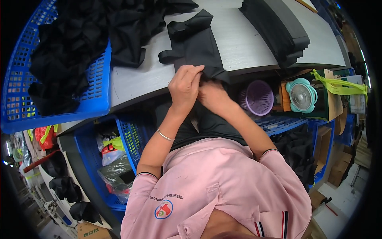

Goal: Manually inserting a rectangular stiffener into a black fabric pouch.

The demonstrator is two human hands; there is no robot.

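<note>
A black cloth lies on the table, its near end at the table's front edge. There the left hand is closed, fingertips and thumb pinching the cloth; the right hand, blurred, curls just beside it, its grip impossible to tell. On the table's right lies a black stack; on its left, a blue basket.
</note>
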